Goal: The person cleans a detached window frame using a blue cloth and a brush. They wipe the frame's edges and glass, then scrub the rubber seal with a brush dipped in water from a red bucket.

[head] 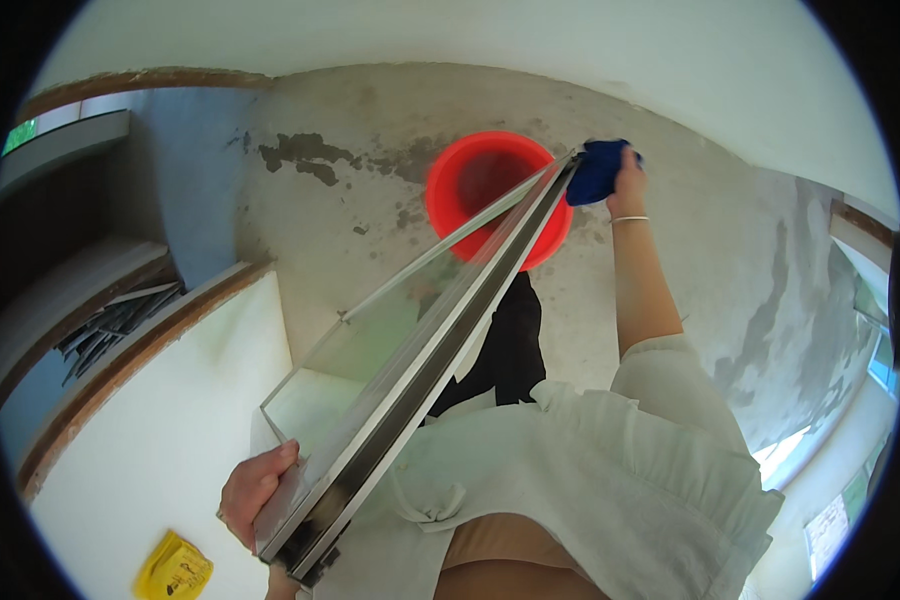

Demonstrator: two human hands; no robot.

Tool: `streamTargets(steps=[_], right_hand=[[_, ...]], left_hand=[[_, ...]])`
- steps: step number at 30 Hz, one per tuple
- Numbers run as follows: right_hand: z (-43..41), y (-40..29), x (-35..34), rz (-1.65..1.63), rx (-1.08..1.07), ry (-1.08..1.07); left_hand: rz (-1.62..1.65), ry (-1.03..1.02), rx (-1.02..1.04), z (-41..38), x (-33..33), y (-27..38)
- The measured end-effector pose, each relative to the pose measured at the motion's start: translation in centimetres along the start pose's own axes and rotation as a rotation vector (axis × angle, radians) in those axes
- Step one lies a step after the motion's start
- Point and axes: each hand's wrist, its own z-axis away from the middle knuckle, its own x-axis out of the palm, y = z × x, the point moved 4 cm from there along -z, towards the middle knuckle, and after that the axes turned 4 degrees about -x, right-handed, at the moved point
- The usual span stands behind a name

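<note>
A framed glass window sash (427, 330) slants across the view, its near end by my left and its far end out over a red plastic basin (441, 196). My left hand (259, 487) grips the near corner of the metal frame. At the far end, my right hand (630, 184) holds a dark blue cloth (598, 171) against the frame's tip. A dark groove runs along the frame edge that faces me. The basin stands on the floor beneath the sash, which hides part of it; dark liquid seems to lie inside.
Wet patches (304, 154) mark the concrete floor (330, 247). On the left rises a white wall with a brown edge (157, 337); beyond it lies a pile of dark strips (120, 319). A yellow packet (176, 568) bearing writing is at the lower left. White wall (495, 34) borders the far side.
</note>
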Motion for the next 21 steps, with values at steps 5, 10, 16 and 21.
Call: streamTargets(steps=[5,10,16,21], right_hand=[[-0.7,-5.1,-1.5,-0.654,0.072,-0.246],[13.4,-16.2,2.1,-0.508,-0.045,-0.586],[29.0,-22.1,5.5,-0.881,-0.240,-1.174],[40.3,-22.2,9.3,-0.157,-1.077,-1.425]], left_hand=[[0.028,0.057,0.020,-0.4,0.3,0.0],[-0.098,0.062,0.044,-1.8,0.2,-0.2],[-0.066,0.060,0.097,-3.3,0.2,1.3],[-0.304,0.137,0.126,-2.7,0.2,1.0]])
